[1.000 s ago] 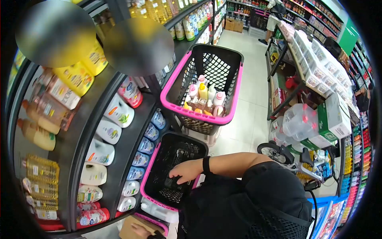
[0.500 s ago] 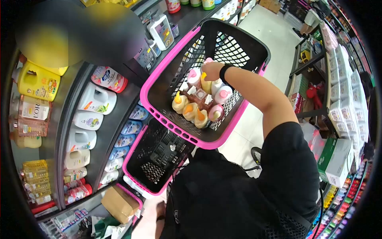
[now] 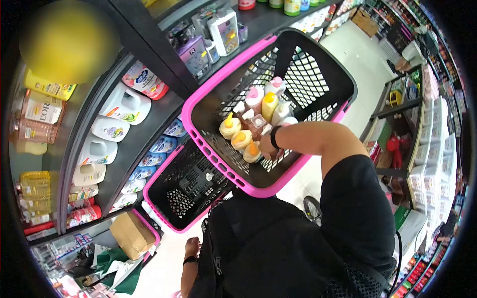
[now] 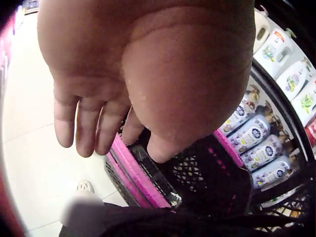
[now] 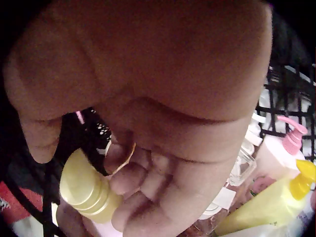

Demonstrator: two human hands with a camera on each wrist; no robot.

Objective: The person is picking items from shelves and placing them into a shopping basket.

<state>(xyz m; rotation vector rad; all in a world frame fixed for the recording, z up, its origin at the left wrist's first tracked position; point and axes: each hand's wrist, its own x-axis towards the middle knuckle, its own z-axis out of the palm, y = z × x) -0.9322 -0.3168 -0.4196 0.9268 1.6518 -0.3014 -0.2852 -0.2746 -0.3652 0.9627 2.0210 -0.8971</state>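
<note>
A black basket with a pink rim [image 3: 258,191] holds several pump bottles. Among them are a yellow bottle [image 3: 269,105], a pink bottle [image 3: 255,98] and cream bottles [image 3: 230,127] with yellow or orange tops. My right hand [image 3: 269,147] reaches down inside, at the near right of the group. In the right wrist view its curled fingers lie against a pale yellow cap [image 5: 89,190] on a pinkish bottle, with the thumb apart on the other side. I cannot tell whether they grip it. My left hand [image 3: 193,247] hangs low with fingers extended, holding nothing.
A second pink-rimmed black basket [image 3: 174,226] stands lower, beside the shelf. Below it sits a cardboard box [image 3: 131,234]. Shelves of detergent bottles [image 3: 126,104] line the left. A rack with white boxes [image 3: 437,144] runs along the right of the aisle.
My right hand moved from the lower basket to the bottles in the upper basket, then across them towards the near right. The view turned, and the upper basket appears closer.
</note>
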